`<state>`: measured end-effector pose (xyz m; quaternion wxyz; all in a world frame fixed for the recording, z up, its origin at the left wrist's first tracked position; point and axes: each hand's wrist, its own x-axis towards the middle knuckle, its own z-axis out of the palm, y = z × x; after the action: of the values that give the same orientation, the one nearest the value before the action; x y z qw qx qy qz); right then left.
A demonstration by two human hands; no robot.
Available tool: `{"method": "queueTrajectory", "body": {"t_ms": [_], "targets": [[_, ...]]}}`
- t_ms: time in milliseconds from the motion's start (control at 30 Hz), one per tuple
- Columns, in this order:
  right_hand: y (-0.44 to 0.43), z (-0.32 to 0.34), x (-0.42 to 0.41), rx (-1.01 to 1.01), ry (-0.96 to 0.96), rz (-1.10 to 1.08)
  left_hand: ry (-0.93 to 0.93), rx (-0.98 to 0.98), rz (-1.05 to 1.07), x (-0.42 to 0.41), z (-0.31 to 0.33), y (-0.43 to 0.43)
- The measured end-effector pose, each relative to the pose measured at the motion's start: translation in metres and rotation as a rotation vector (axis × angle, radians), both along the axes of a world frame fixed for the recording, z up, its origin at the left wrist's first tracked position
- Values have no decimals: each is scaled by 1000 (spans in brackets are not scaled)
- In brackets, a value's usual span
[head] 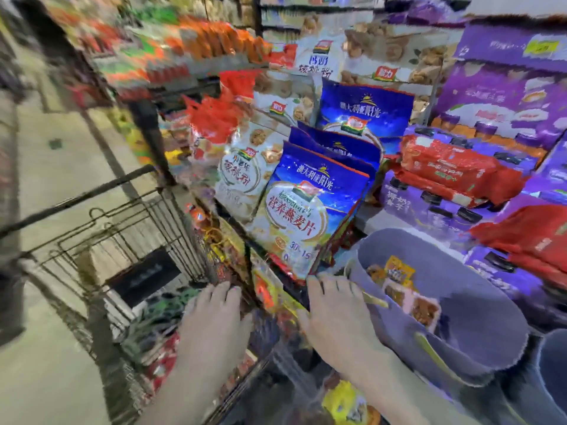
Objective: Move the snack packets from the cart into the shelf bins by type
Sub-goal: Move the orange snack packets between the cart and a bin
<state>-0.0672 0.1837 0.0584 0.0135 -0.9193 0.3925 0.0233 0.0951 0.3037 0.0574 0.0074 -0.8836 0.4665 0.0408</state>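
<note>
Two bare hands reach forward side by side, held apart. The left hand (214,317) hovers flat with straight fingers over the snack packets (153,329) heaped in the wire cart (178,234). The right hand (334,317) has its fingers stretched out and thumb spread at the near rim of a grey bin (478,326), and nothing is visibly clamped in either hand. The cart packets are a blurred jumble of green, red and yellow wrappers, too smeared to count. One yellow packet (346,403) lies lowest in view, between the forearms. Two grey bins show: the round one by the right hand, and the edge of a second bin (552,363) at the lower right. Inside the first bin lie a few packets, a yellow-and-orange one (399,274) and a pale one printed with brown food (425,311). Beyond the hands stand three blue oatmeal bags (310,210), one behind another on the shelf, with a white walnut-powder bag (242,170) just to their left. To the right lie red packages (451,164) on purple cartons (506,96), and more shelves behind are blurred.
</note>
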Motion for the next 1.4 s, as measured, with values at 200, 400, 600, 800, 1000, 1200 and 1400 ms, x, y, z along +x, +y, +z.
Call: {"method": "queueTrajectory", "body": {"t_ms": [200,400,600,800,1000,1200,1400], "targets": [[74,-19,80,93,46,195,49,56,233,56,-24,114],[133,-52,134,195,127,349,139,123,475,94,-58,194],[129,-94,172,287,238,451,217,174,605,112,-113,215],[91,-160,218,382,396,543,393,59,831,130,-171,191],[63,-249,264,502,546,638,563,-231,1139,132,-254,166],[55,-350,299,809,539,511,582,-458,1372,129,-335,148],[59,-429,291,859,565,531,358,-589,1384,126,-360,148]]}}
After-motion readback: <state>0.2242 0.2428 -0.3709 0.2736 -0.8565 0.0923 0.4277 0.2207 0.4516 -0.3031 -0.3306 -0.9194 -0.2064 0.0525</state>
